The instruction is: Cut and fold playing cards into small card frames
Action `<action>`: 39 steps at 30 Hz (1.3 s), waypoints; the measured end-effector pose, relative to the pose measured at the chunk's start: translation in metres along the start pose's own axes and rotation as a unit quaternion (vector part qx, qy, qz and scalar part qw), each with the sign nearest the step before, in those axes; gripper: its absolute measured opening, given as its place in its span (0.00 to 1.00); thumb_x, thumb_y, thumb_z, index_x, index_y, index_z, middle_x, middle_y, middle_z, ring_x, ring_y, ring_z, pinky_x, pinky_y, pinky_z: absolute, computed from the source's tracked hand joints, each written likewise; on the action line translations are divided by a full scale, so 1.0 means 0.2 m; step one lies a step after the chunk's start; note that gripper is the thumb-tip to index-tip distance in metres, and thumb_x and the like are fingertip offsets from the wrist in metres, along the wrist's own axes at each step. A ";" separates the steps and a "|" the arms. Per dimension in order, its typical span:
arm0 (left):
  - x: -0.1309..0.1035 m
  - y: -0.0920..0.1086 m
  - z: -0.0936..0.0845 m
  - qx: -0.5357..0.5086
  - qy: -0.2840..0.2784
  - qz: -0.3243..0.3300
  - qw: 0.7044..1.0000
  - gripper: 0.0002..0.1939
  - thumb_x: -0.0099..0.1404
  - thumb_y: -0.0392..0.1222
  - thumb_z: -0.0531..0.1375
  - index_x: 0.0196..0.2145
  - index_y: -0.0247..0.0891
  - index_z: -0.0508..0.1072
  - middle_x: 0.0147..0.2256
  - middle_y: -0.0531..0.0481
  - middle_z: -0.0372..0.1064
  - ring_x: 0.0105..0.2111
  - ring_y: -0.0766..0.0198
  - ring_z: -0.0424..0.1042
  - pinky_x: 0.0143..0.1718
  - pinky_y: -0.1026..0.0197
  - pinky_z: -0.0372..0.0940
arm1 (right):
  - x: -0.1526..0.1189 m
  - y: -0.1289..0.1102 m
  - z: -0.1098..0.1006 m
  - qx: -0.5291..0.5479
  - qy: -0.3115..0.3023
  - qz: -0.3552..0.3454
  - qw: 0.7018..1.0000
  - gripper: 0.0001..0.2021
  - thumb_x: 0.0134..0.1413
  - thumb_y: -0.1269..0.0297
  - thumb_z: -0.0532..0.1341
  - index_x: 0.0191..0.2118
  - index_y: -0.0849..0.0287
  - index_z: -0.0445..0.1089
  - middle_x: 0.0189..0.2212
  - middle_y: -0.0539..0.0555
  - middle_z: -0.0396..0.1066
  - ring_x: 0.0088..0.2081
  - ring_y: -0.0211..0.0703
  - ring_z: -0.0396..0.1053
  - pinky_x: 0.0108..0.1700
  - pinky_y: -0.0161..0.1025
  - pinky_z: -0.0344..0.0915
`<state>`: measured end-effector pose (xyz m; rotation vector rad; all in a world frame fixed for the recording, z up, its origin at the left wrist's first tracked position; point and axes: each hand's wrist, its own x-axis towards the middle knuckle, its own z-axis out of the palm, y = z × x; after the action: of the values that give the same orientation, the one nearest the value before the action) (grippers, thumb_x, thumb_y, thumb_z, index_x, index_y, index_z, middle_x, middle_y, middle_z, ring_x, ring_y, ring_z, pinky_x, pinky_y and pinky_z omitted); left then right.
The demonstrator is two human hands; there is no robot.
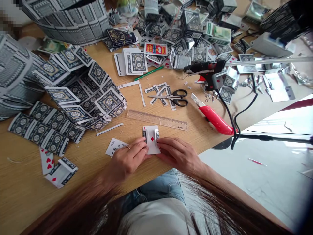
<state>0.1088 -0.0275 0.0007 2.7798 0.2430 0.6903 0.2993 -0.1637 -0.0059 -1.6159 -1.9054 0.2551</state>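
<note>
A playing card (152,146), an ace of diamonds face up, lies between my hands near the table's front edge. Both of its side edges are folded inward, so strips of its dark patterned back show. My left hand (130,155) has its fingers closed on the left fold. On the opposite side my right hand (179,153) grips the right fold, thumb hidden beneath. Partly under my left hand is a joker card (115,146). A clear ruler (157,120) lies just beyond the held card.
Scissors (174,97) rest on cut card strips beyond the ruler. A red-handled utility knife (215,120) and a black glue gun (210,73) with a cable are at right. Left stands a structure of joined cards (85,88). Card boxes and loose cards pile up at the back.
</note>
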 end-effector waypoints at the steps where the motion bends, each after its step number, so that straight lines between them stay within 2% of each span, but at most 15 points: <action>1: 0.00 0.00 0.00 0.005 0.006 0.003 1.000 0.04 0.68 0.38 0.60 0.40 0.36 0.73 0.42 0.48 0.78 0.46 0.63 0.77 0.37 0.66 0.68 | 0.00 0.00 0.00 0.001 0.002 -0.003 1.000 0.14 0.60 0.67 0.63 0.51 0.63 0.68 0.47 0.61 0.75 0.46 0.44 0.73 0.48 0.40 0.73; 6: 0.01 0.01 -0.01 0.032 0.008 0.028 0.999 0.07 0.67 0.37 0.62 0.42 0.33 0.73 0.43 0.46 0.79 0.46 0.61 0.77 0.32 0.65 0.67 | -0.01 0.01 0.01 -0.001 0.016 -0.019 1.000 0.14 0.58 0.70 0.65 0.49 0.65 0.70 0.47 0.61 0.75 0.47 0.45 0.73 0.48 0.40 0.73; 13: 0.03 0.02 -0.02 0.029 0.024 0.038 0.999 0.04 0.66 0.35 0.62 0.39 0.32 0.74 0.39 0.47 0.80 0.44 0.61 0.78 0.36 0.65 0.70 | 0.00 0.00 0.01 -0.038 0.025 -0.045 0.998 0.11 0.58 0.70 0.64 0.47 0.64 0.72 0.46 0.60 0.76 0.46 0.46 0.74 0.45 0.42 0.74; 17: 0.04 0.02 -0.02 0.007 0.018 0.010 1.000 0.03 0.65 0.35 0.63 0.37 0.34 0.74 0.38 0.50 0.79 0.44 0.63 0.78 0.37 0.66 0.69 | 0.01 0.00 0.00 -0.054 0.009 -0.050 0.997 0.09 0.60 0.70 0.62 0.46 0.63 0.72 0.45 0.60 0.76 0.46 0.46 0.74 0.45 0.41 0.73; 20: 0.05 0.02 -0.02 -0.029 0.017 -0.030 0.999 0.00 0.65 0.35 0.63 0.35 0.36 0.74 0.38 0.51 0.79 0.43 0.64 0.77 0.40 0.65 0.68 | 0.02 -0.01 0.00 -0.031 -0.001 -0.024 0.999 0.09 0.61 0.70 0.60 0.46 0.62 0.71 0.45 0.60 0.76 0.45 0.45 0.73 0.45 0.42 0.73; 23: 0.07 0.01 -0.02 -0.072 0.002 -0.073 0.995 0.03 0.64 0.36 0.64 0.32 0.38 0.74 0.35 0.53 0.78 0.41 0.63 0.76 0.49 0.59 0.65 | 0.04 -0.03 -0.01 0.030 0.004 0.033 0.999 0.06 0.61 0.69 0.61 0.43 0.60 0.72 0.43 0.59 0.75 0.43 0.44 0.73 0.45 0.42 0.72; 28: 0.11 0.01 -0.04 -0.088 -0.039 -0.145 0.985 0.05 0.64 0.38 0.64 0.29 0.41 0.74 0.32 0.57 0.77 0.38 0.60 0.70 0.43 0.55 0.60 | 0.07 -0.07 -0.02 0.083 -0.003 0.116 0.990 0.05 0.62 0.70 0.60 0.41 0.58 0.73 0.42 0.56 0.75 0.42 0.41 0.73 0.44 0.39 0.72; 33: 0.12 0.02 -0.06 -0.087 -0.056 -0.148 0.984 0.06 0.65 0.38 0.63 0.29 0.42 0.75 0.32 0.58 0.78 0.37 0.62 0.70 0.42 0.55 0.56 | 0.08 -0.08 -0.04 0.102 -0.006 0.124 0.987 0.06 0.62 0.70 0.59 0.40 0.59 0.74 0.42 0.57 0.75 0.42 0.41 0.74 0.44 0.38 0.73; 39: 0.09 0.01 -0.04 -0.083 -0.033 -0.127 0.988 0.04 0.65 0.39 0.63 0.31 0.41 0.76 0.33 0.56 0.78 0.36 0.62 0.71 0.42 0.56 0.59 | 0.06 -0.06 -0.05 0.128 -0.018 0.136 0.982 0.07 0.62 0.68 0.60 0.44 0.59 0.74 0.44 0.58 0.74 0.44 0.42 0.74 0.48 0.39 0.73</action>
<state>0.1207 -0.0236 0.0154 2.5485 0.4918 0.5278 0.2939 -0.1569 0.0132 -1.6974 -1.5983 0.6214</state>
